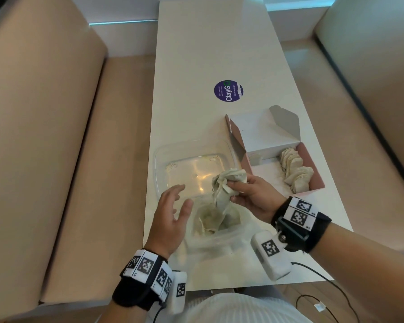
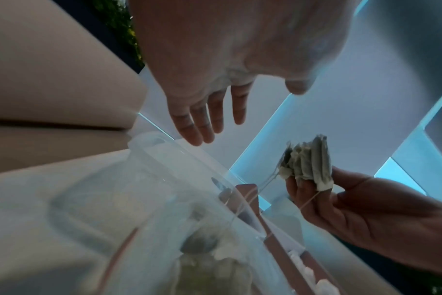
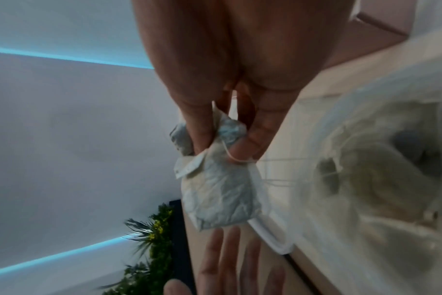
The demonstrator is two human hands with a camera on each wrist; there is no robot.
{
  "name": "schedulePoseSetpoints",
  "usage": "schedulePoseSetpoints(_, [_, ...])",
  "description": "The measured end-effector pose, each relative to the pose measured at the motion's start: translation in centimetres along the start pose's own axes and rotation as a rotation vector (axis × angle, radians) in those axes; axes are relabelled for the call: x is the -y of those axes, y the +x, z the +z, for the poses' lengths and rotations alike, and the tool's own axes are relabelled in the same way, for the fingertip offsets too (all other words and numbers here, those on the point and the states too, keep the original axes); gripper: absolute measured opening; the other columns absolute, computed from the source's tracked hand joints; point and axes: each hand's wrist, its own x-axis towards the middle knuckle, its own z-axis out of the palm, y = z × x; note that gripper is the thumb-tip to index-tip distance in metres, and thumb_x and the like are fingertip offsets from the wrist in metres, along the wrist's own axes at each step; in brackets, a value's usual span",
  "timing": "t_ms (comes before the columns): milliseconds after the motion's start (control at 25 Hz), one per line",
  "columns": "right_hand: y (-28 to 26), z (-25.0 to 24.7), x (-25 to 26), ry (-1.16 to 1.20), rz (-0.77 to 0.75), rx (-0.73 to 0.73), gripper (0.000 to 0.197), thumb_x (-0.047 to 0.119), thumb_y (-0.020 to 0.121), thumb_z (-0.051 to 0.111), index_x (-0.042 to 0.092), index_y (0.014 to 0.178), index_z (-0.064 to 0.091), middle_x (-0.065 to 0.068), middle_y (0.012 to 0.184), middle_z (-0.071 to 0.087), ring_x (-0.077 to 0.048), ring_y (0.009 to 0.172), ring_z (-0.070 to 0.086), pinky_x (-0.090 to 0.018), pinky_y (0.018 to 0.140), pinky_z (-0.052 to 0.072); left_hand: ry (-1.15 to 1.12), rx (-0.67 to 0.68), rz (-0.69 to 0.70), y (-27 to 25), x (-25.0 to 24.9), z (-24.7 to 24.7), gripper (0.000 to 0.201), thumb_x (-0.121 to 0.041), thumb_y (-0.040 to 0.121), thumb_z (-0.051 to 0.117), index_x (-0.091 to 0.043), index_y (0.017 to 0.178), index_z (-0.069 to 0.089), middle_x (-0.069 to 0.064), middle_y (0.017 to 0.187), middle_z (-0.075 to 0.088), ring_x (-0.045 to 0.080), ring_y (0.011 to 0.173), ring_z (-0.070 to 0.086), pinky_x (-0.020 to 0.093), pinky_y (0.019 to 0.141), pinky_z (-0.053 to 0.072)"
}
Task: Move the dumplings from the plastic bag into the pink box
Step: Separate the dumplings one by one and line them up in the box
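Note:
My right hand [image 1: 237,190] pinches a bundle of pale, crumpled dumplings [image 1: 226,185] with thin strings, held just above the clear plastic bag [image 1: 215,229] near the table's front edge. More pale pieces lie inside that bag. The left hand [image 1: 180,201] hovers open beside the bag's left side, fingers spread, holding nothing. To the right the pink box [image 1: 310,159] stands open, with a row of dumplings [image 1: 294,169] along its right wall. The left wrist view shows the bundle [image 2: 305,163] in the right hand's fingers. In the right wrist view it [image 3: 220,185] hangs from thumb and fingers.
A clear plastic tray [image 1: 170,159] lies behind the bag, left of the box. Farther back a round purple sticker [image 1: 228,90] is stuck on the white table [image 1: 196,66]. Beige benches [image 1: 44,113] flank the table on both sides.

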Motion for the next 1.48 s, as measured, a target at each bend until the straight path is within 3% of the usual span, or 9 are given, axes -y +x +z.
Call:
schedulePoseSetpoints(160, [-0.6, 1.1, 0.8, 0.144, 0.038, 0.041, 0.027, 0.017, 0.075, 0.066, 0.012, 0.101, 0.066, -0.005, 0.095, 0.066, -0.015, 0.082, 0.061, -0.020, 0.066, 0.053, -0.313, 0.104, -0.022, 1.0, -1.6, 1.1, 0.084, -0.088, 0.064, 0.045, -0.035, 0.129, 0.045, -0.013, 0.135, 0.051, 0.004, 0.126, 0.049, 0.036, 0.107, 0.040])
schedulePoseSetpoints(320, [-1.0, 1.6, 1.1, -0.058, -0.019, 0.029, 0.024, 0.010, 0.084, 0.062, 0.008, 0.107, 0.065, -0.006, 0.097, 0.067, -0.017, 0.086, 0.061, -0.025, 0.073, 0.050, -0.381, 0.330, 0.003, 1.8, -2.7, 2.3, 0.081, -0.065, 0.065, 0.072, -0.026, 0.132, 0.047, -0.004, 0.128, 0.061, 0.014, 0.121, 0.056, 0.037, 0.101, 0.045])
schedulePoseSetpoints(600, [-2.1, 2.1, 1.6, -0.256, -0.226, 0.008, 0.021, -0.001, 0.081, 0.063, -0.003, 0.102, 0.065, -0.011, 0.094, 0.070, -0.015, 0.085, 0.066, -0.021, 0.076, 0.052, -0.341, 0.234, -0.035, 1.5, -4.2, 3.1, 0.031, -0.022, 0.077, 0.071, -0.026, 0.105, 0.059, -0.001, 0.100, 0.071, 0.017, 0.098, 0.067, 0.044, 0.093, 0.052])
schedulePoseSetpoints(720, [-2.1, 2.6, 2.4, -0.291, -0.229, 0.030, 0.020, 0.003, 0.084, 0.062, -0.002, 0.103, 0.065, -0.011, 0.093, 0.070, -0.016, 0.082, 0.066, -0.025, 0.071, 0.053, -0.392, 0.213, -0.052, 1.6, -4.9, 2.9, 0.037, -0.029, 0.075, 0.071, -0.022, 0.109, 0.059, 0.005, 0.108, 0.069, 0.019, 0.101, 0.067, 0.046, 0.094, 0.052])
schedulePoseSetpoints(920, [-1.8, 3.3, 2.7, -0.500, -0.186, 0.053, 0.009, 0.012, 0.083, 0.066, 0.010, 0.091, 0.069, -0.004, 0.082, 0.069, -0.013, 0.076, 0.064, -0.031, 0.069, 0.053, -0.907, 0.314, -0.275, 2.2, -4.8, 1.9, 0.093, -0.055, 0.054, 0.084, -0.022, 0.132, 0.047, 0.007, 0.125, 0.064, 0.023, 0.107, 0.065, 0.038, 0.077, 0.057])
schedulePoseSetpoints(1080, [-1.4, 3.6, 2.2, -0.945, -0.243, 0.108, 0.011, 0.024, 0.080, 0.068, 0.031, 0.073, 0.062, 0.008, 0.070, 0.065, -0.007, 0.059, 0.061, -0.024, 0.055, 0.049, -1.005, 0.415, -0.406, 1.9, -5.1, 2.3, 0.067, -0.048, 0.070, 0.073, -0.011, 0.123, 0.057, 0.015, 0.107, 0.070, 0.029, 0.092, 0.070, 0.038, 0.066, 0.059])
schedulePoseSetpoints(1160, [-1.2, 3.5, 1.9, -1.118, -0.305, 0.081, 0.008, 0.033, 0.080, 0.067, 0.026, 0.079, 0.063, 0.004, 0.076, 0.064, -0.012, 0.064, 0.062, -0.026, 0.057, 0.050, -0.983, 0.395, -0.421, 1.7, -4.9, 2.7, 0.050, -0.036, 0.082, 0.061, -0.009, 0.124, 0.056, 0.012, 0.098, 0.070, 0.026, 0.083, 0.071, 0.035, 0.059, 0.058])
schedulePoseSetpoints(1360, [-1.1, 2.0, 0.4, -1.161, -0.555, -0.079, 0.072, 0.044, 0.069, 0.076, 0.022, 0.130, 0.046, -0.001, 0.119, 0.048, -0.012, 0.108, 0.049, -0.026, 0.090, 0.045, -1.031, 0.343, -0.524, 1.5, -4.1, 3.5, 0.047, -0.043, 0.081, 0.055, -0.015, 0.119, 0.061, 0.009, 0.092, 0.066, 0.024, 0.079, 0.067, 0.035, 0.061, 0.054])
schedulePoseSetpoints(1480, [-1.6, 1.6, 0.2, -1.169, -0.771, -0.050, 0.063, 0.048, 0.071, 0.071, 0.026, 0.125, 0.049, -0.003, 0.112, 0.051, -0.016, 0.103, 0.050, -0.031, 0.087, 0.047, -1.065, 0.335, -0.575, 1.5, -3.8, 3.7, 0.048, -0.050, 0.084, 0.055, -0.017, 0.118, 0.063, 0.011, 0.099, 0.065, 0.027, 0.088, 0.063, 0.041, 0.073, 0.050])
